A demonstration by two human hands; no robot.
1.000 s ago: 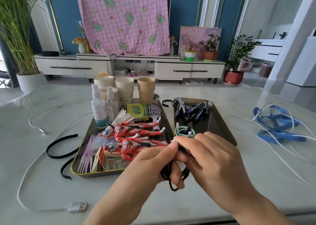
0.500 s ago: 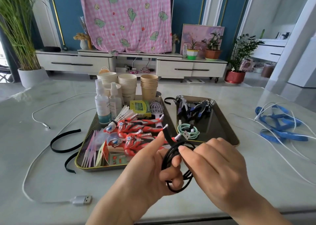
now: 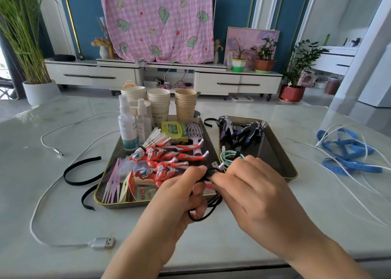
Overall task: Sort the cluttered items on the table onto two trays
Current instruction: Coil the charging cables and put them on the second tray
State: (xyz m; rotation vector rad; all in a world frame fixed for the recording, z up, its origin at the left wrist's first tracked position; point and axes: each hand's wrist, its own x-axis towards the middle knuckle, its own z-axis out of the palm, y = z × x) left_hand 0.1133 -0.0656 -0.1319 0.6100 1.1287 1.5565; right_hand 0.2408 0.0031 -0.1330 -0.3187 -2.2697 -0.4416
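Two dark trays sit side by side on the marble table. The left tray holds red toy figures, spray bottles, paper cups, a green box and a hairbrush. The right tray holds dark toy figures and a coiled mint cable. In front of the trays my left hand grips a coiled black cable. My right hand pinches the cable's upper end near its plug; the fingers hide most of the coil.
A white USB cable snakes across the left of the table past two black straps. Blue straps tangled with white cables lie at the right. A cabinet, plants and a pink cloth stand beyond the table.
Both hands have kept working the black cable coil; the loose end that stood up half a second ago is now tucked down between my fingers. The camera has tilted slightly.
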